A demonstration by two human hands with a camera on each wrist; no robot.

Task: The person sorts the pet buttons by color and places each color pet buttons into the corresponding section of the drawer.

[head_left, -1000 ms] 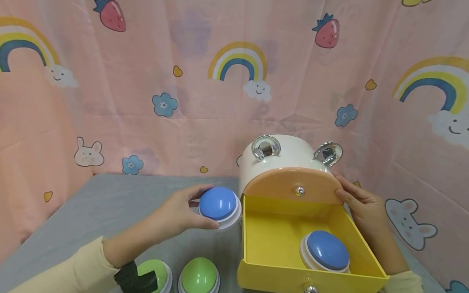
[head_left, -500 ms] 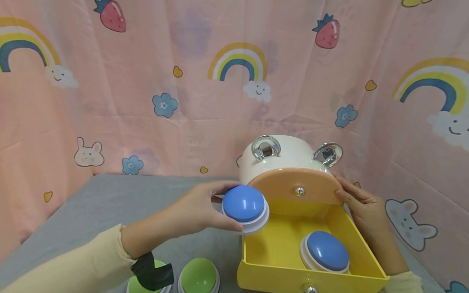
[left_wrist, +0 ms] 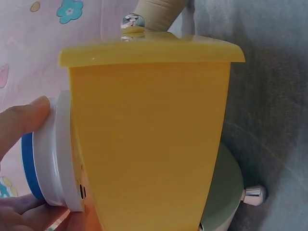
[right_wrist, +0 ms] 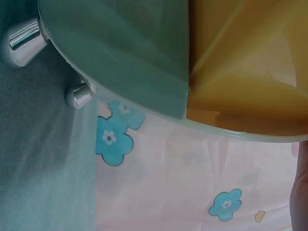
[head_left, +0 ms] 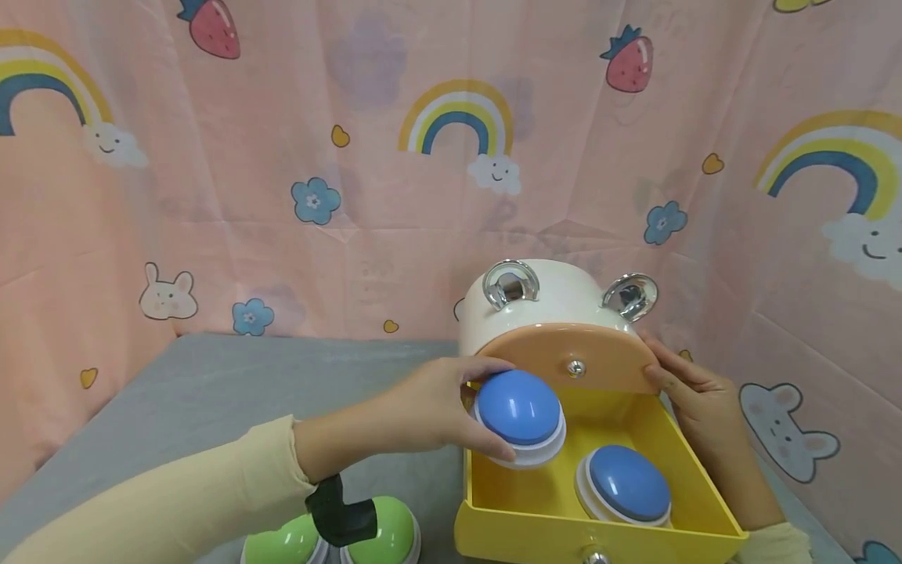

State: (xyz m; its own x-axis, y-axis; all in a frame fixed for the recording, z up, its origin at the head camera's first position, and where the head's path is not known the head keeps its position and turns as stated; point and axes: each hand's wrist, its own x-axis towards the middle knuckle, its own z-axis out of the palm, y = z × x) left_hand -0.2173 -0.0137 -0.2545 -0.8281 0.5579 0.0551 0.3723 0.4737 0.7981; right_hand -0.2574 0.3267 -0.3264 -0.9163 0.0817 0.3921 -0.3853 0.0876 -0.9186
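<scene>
In the head view my left hand (head_left: 440,403) holds a blue dome push button (head_left: 519,407) with a white base by its sides, over the left part of a pulled-out yellow drawer (head_left: 550,529). The left wrist view shows the same push button (left_wrist: 50,154) beside the drawer's outer wall (left_wrist: 149,144), its white underside facing that wall. A second blue push button (head_left: 629,482) lies in the drawer's front right. My right hand (head_left: 708,415) grips the right edge of the rounded white case (head_left: 564,286), its fingers behind the orange upper front (head_left: 535,348).
Two green push buttons, one at left (head_left: 285,540) and one nearer the drawer (head_left: 396,533), stand on the grey cloth (head_left: 239,399). A black strap (head_left: 345,513) on my left wrist overlaps them. Silver ring-shaped feet (head_left: 510,286) stick up from the case. A pink printed curtain (head_left: 380,258) hangs behind.
My left hand has carried the blue push button rightward, from beside the case to over the drawer. The right hand, the drawer and the second blue button stay where they were.
</scene>
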